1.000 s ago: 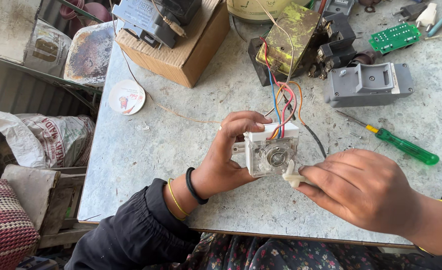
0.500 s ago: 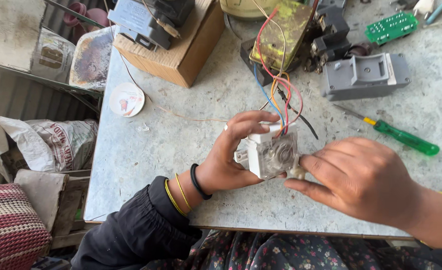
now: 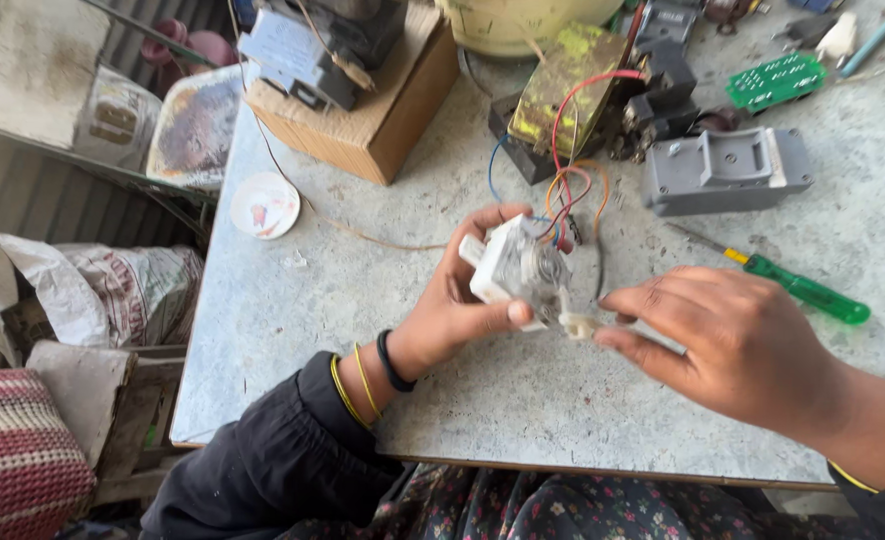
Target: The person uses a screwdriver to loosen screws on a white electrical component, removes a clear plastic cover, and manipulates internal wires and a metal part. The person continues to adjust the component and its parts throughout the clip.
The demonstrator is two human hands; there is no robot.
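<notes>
Left hand (image 3: pixel 453 310) fingers grip a white timer module (image 3: pixel 516 270); right hand (image 3: pixel 733 345) fingers pinch its small white plug (image 3: pixel 578 324).

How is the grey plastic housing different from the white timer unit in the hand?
The grey plastic housing lies flat on the table, untouched; the white timer unit is held tilted above it by the left hand. The housing is larger and has no wires; coloured wires run from the timer unit. Both are boxy plastic parts.
</notes>
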